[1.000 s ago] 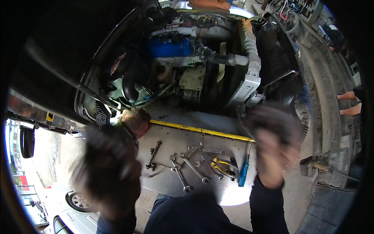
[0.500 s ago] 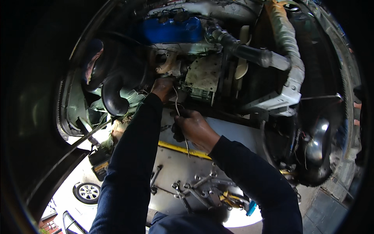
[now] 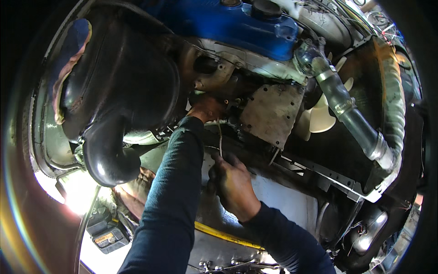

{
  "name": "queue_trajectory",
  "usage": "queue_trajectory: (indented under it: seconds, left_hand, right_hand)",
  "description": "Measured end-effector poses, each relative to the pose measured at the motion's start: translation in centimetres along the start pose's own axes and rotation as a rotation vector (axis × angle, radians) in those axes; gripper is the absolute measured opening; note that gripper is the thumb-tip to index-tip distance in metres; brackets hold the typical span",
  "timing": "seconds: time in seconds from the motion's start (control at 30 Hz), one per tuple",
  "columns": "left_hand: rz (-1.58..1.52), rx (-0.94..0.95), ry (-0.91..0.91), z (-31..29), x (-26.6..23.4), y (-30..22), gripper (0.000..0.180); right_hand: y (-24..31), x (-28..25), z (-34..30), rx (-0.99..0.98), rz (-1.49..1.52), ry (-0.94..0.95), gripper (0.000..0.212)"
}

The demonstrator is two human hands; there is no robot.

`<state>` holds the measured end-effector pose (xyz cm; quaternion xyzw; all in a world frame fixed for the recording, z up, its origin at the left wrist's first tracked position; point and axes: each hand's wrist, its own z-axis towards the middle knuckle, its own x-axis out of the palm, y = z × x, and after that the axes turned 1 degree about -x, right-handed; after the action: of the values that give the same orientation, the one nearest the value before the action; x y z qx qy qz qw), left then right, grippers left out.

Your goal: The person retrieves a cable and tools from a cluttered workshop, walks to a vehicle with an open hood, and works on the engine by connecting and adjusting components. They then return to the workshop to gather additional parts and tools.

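Pale wire (image 3: 221, 142), pinched by the right hand (image 3: 236, 186), apparently for steadying, ran toward the left hand (image 3: 207, 109), whose grip was unclear.

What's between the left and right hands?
In the head view, a thin pale strand spans the gap, running from the right hand up toward the left hand.

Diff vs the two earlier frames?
Since the first frame, the left hand went forward and right, in among the engine parts; its fingertips are hidden. The right hand came left and now grips a thin pale cable, already held in the second frame. The view moved in closer. Unchanged: blue engine cover, metal plate, yellow strip.
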<state>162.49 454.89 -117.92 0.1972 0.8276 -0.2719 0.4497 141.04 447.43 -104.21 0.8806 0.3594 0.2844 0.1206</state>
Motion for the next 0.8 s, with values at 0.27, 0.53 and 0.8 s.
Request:
queue_trajectory:
  seconds: [0.27, 0.53, 0.8]
  left_hand:
    - [-0.254, -0.217, 0.069, 0.5, -1.6, -2.1, 0.031]
    - [-0.189, -0.143, 0.01, 0.6, -0.5, -2.0, 0.027]
    - [-0.061, 0.028, 0.019, 2.3, 2.9, -1.3, 0.028]
  right_hand:
    - [0.5, -2.4, -0.7, 0.132, 0.285, -0.015, 0.023]
    - [0.9, -3.6, -1.6, 0.129, 0.52, -0.035, 0.025]
    - [0.8, -3.5, -1.4, 0.11, 0.488, -0.068, 0.024]
